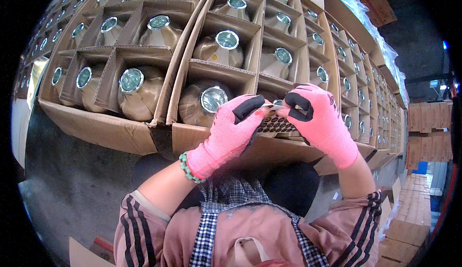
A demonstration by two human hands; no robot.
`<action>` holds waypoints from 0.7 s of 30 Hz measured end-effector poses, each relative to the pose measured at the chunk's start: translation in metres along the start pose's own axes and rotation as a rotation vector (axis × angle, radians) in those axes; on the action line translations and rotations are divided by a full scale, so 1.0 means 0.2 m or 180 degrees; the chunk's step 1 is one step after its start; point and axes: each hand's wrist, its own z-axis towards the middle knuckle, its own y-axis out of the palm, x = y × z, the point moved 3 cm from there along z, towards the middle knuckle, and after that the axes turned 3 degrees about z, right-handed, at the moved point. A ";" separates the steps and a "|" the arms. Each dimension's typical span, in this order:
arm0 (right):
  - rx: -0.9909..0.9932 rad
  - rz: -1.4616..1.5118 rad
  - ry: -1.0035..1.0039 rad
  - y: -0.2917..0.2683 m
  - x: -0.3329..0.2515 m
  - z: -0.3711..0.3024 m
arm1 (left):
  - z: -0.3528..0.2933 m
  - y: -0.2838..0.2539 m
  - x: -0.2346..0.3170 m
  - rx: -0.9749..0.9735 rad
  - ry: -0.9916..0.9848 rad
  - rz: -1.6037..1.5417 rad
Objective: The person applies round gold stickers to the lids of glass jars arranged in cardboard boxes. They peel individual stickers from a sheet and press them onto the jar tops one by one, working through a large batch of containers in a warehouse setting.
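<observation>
My left hand, in a pink glove with black fingertips, is closed in a pinch. My right hand, gloved alike, pinches from the other side. Between their fingertips is a small thin white piece, perhaps a sticker; its face cannot be made out. Just under the fingers lies a sheet with rows of dark ovals, partly hidden by both hands. Left of my left hand, a gold rounded vessel with a silvery rim stands upright in a cell of the divided cardboard box.
Another divided box with similar vessels stands at the left. More such boxes run off to the right. Clear plastic film lies along their far side. Stacked cartons stand at the far right.
</observation>
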 end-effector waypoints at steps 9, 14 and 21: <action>0.0638 0.0322 -0.0553 0.05 -0.01 -0.01 | -0.01 0.00 -0.01 0.0155 0.0078 0.0125; 0.1040 -0.0714 -0.1209 0.10 -0.02 -0.05 | 0.00 -0.01 0.02 0.0029 -0.0196 -0.0127; 0.1006 -0.1749 -0.1382 0.17 -0.05 -0.11 | 0.00 -0.03 -0.01 0.0067 -0.0605 -0.0637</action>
